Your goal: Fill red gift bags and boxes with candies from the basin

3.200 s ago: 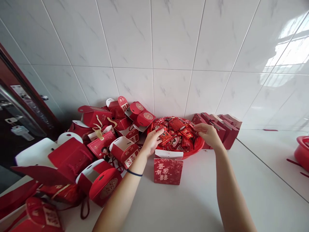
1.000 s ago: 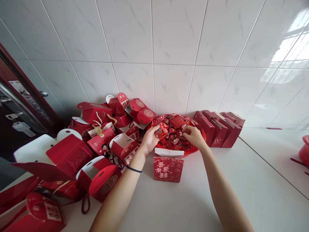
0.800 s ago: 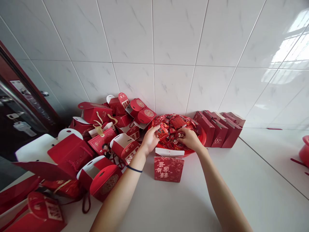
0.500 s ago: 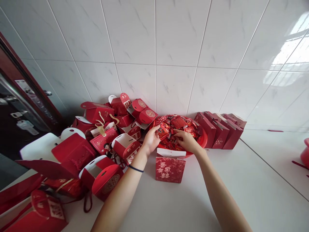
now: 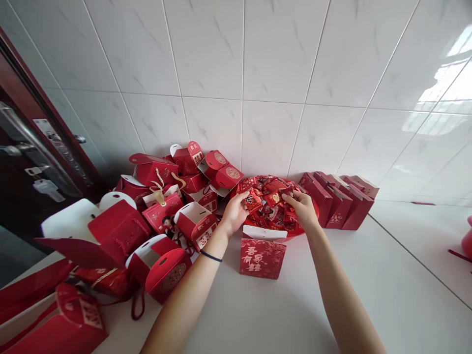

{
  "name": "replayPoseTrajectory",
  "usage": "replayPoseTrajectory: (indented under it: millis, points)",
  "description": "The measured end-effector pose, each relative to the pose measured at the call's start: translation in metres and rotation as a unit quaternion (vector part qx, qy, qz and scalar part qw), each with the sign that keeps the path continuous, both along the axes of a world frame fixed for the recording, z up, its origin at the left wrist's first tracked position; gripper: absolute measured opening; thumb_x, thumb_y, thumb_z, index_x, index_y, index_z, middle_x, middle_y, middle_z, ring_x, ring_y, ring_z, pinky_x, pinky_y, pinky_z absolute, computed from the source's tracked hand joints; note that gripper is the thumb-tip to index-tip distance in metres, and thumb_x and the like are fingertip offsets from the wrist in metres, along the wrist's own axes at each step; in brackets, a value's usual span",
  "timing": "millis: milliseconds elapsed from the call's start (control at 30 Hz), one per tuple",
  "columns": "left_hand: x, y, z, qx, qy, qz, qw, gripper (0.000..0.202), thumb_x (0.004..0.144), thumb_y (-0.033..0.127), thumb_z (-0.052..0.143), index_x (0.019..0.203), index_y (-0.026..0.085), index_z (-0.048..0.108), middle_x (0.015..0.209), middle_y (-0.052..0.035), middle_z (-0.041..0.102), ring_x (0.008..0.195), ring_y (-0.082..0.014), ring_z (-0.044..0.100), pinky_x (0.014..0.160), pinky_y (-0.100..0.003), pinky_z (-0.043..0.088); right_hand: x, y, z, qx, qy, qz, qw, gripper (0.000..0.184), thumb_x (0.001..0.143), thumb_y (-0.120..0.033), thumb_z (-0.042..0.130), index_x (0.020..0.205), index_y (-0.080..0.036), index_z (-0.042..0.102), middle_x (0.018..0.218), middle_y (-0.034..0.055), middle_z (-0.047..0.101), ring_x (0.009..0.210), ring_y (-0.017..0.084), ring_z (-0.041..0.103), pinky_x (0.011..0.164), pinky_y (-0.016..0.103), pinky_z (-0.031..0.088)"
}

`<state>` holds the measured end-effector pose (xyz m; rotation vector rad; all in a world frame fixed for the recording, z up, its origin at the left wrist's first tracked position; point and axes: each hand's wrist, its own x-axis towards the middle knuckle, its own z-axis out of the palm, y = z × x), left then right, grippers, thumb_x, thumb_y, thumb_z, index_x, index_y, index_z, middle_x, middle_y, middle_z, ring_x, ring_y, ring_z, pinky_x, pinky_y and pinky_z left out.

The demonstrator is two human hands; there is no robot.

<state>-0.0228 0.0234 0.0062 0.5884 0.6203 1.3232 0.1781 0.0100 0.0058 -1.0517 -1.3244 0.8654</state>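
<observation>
Pinching a red printed packet (image 5: 253,200) between thumb and fingers, the left hand (image 5: 235,214) is set over the left side of a red plastic basin (image 5: 295,233). The right hand (image 5: 304,209) is at the basin's right side, its thumb and fingertips drawn together at a dark red wrapper; whether they grip it cannot be told. The left fingers cover one end of the packet, so its long axis is uncertain; its lettered face is turned up toward the viewer. Beneath both hands, wrapped packets (image 5: 273,212) fill the basin, whose rim is partly hidden by the hands and by a red gift box (image 5: 263,258) just in front. This box stands upright on the white table (image 5: 295,309), longer edge running left to right, lettered panel toward the viewer and pale flap (image 5: 264,233) raised behind; its interior is not seen. A dark band (image 5: 211,255) circles the left wrist. To the left are heaped open gift boxes (image 5: 172,273), the nearest cut off by the picture's edge. To the right, dark red gift bags (image 5: 339,206) stand in a row near the tiled wall (image 5: 273,132); farther right, a red object (image 5: 467,243) is cropped.
</observation>
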Motion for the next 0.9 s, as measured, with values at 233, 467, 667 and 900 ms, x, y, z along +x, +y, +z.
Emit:
replayPoseTrajectory:
  millis: [233, 467, 667, 900]
  points:
    - [0.000, -0.002, -0.002, 0.046, 0.029, 0.002, 0.999, 0.009, 0.079, 0.015, 0.073, 0.087, 0.013, 0.075, 0.086, -0.0077, 0.078, 0.085, -0.0210, 0.074, 0.088, -0.034, 0.059, -0.008, 0.000, 0.002, -0.038, 0.118, 0.029, 0.992, 0.042, 0.056, -0.042, 0.088, 0.088, -0.020, 0.076, 0.079, 0.0006, 0.073, 0.072, 0.019, 0.067, 0.066, 0.033, 0.059]
    - [-0.001, -0.005, 0.000, 0.050, 0.051, -0.009, 0.997, 0.007, 0.082, 0.017, 0.069, 0.082, 0.013, 0.075, 0.078, -0.0079, 0.078, 0.091, -0.0238, 0.076, 0.091, -0.035, 0.058, -0.006, -0.001, 0.005, -0.041, 0.140, -0.044, 0.988, 0.035, 0.050, -0.038, 0.088, 0.072, -0.019, 0.068, 0.066, 0.0012, 0.069, 0.060, 0.019, 0.063, 0.057, 0.033, 0.056]
    - [0.000, -0.006, 0.003, 0.013, 0.031, 0.004, 0.999, 0.012, 0.085, 0.018, 0.062, 0.077, 0.012, 0.070, 0.069, -0.0080, 0.076, 0.072, -0.0194, 0.075, 0.085, -0.035, 0.059, 0.000, 0.003, 0.005, -0.035, 0.130, -0.070, 0.988, 0.037, 0.054, -0.044, 0.085, 0.072, -0.021, 0.062, 0.069, -0.0008, 0.066, 0.066, 0.018, 0.064, 0.060, 0.033, 0.058]
    - [0.000, -0.004, 0.002, 0.014, 0.024, 0.004, 1.000, 0.011, 0.083, 0.017, 0.062, 0.075, 0.014, 0.068, 0.063, -0.0053, 0.071, 0.068, -0.0182, 0.072, 0.089, -0.035, 0.058, 0.004, -0.002, 0.009, -0.040, 0.096, -0.076, 0.992, 0.036, 0.059, -0.047, 0.083, 0.072, -0.021, 0.062, 0.067, -0.0002, 0.065, 0.063, 0.018, 0.063, 0.054, 0.029, 0.055]
